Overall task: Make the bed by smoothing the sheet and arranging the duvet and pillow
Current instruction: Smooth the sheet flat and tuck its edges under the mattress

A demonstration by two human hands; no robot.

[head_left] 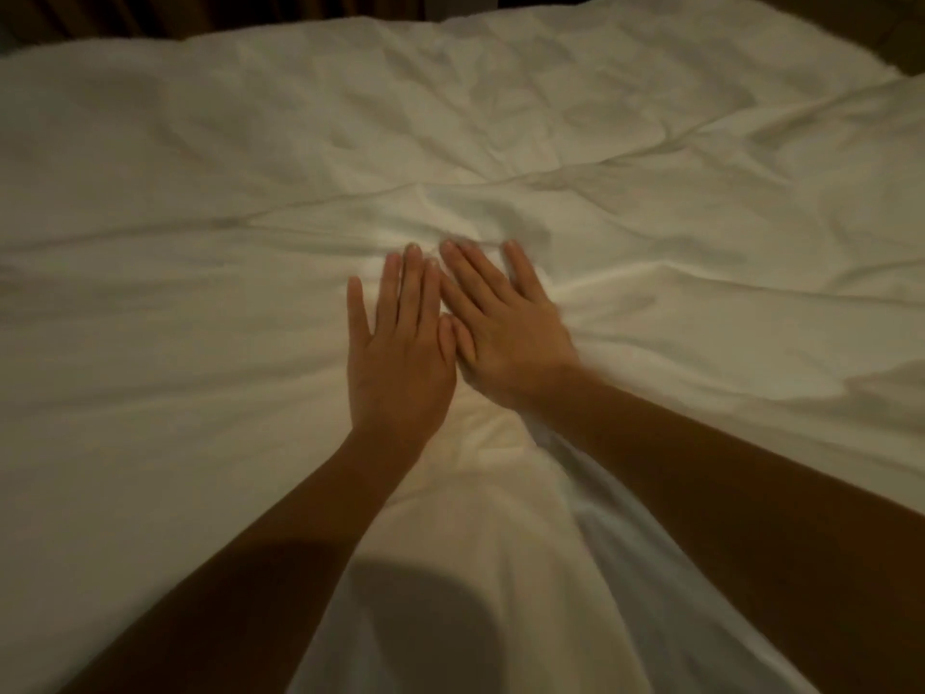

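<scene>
- As both our arms reach out from the near edge, our left hand (pixel 400 363) lies flat on the white bedding (pixel 650 142), fingers straight, little finger spread apart.
- Our right hand (pixel 505 338) presses flat just beside it, thumbs touching, fingers straight and slightly blurred.
- The bedding fills the view from near to far; we cannot tell whether it is sheet or duvet.
- A bunched fold (pixel 465 212) rises just beyond the fingertips, and creases (pixel 650 293) fan out to the right.

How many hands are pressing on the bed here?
2. The left hand lies flat, fingers straight, on the white bedding near the middle of the view. The right hand lies flat close beside it, on its right.
</scene>
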